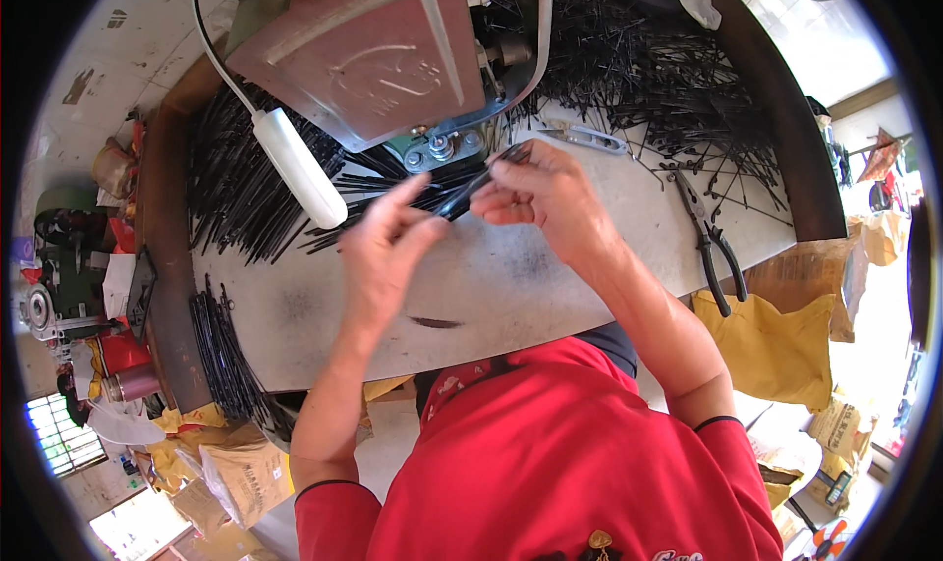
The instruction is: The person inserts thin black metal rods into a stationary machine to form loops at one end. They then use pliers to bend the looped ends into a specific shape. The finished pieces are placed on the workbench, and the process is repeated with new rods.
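Observation:
My right hand (538, 196) pinches a slim black rod (464, 197) between thumb and fingertips, just in front of the machine's base. The rod slants down to the left and ends close to my left hand (386, 252). That hand is blurred, with thumb and forefinger apart and nothing visibly gripped. Beyond both hands stands a press-like machine with a dull red cover (378, 65); its small bolted metal fixture (440, 150) sits right behind the rod. Many black rods (260, 193) lie heaped to the left of the machine, some reaching behind my left hand.
A white lamp tube (300, 168) hangs on a cable left of the machine. Black-handled pliers (709, 242) and a grey hand tool (580, 137) lie on the metal tabletop (511, 306). More black rods (648, 60) cover the back right. A rod bundle (224, 350) lies at the left edge.

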A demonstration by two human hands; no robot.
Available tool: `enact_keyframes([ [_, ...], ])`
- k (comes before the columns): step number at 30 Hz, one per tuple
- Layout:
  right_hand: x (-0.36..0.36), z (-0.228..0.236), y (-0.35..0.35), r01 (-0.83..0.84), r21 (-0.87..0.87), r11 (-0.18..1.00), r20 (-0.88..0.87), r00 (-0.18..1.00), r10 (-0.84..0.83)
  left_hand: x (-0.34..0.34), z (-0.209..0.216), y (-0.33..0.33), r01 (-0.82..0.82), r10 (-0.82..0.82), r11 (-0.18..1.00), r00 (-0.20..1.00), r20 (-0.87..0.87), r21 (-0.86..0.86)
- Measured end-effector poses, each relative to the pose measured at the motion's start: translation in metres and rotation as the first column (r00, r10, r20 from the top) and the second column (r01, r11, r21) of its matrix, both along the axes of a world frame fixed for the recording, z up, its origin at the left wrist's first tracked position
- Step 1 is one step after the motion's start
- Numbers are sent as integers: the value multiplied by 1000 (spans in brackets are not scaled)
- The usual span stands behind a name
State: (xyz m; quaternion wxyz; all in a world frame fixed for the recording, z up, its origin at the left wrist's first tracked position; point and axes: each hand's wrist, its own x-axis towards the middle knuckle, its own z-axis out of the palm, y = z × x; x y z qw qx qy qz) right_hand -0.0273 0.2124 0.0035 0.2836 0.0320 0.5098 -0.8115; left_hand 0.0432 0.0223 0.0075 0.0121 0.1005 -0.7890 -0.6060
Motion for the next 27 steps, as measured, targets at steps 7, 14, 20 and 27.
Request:
enact_keyframes([
  [7, -10, -7, -13, 201, -173, 964, 86, 978, -188, -32, -13, -28, -188, 273, 859, 955, -114, 476],
  [14, -1, -20, -22, 299, -303, 905, 106, 954, -280, -37, -12, -5, -149, 284, 824, 943, -172, 547],
  [20, 1, -21, -32, 368, -355, 860, 123, 930, -347, -37, -18, 1, -189, 365, 795, 908, -205, 577],
  [27, 0, -25, -34, 398, -365, 842, 146, 917, -371, -36, -19, 8, -243, 423, 740, 893, -153, 627],
])
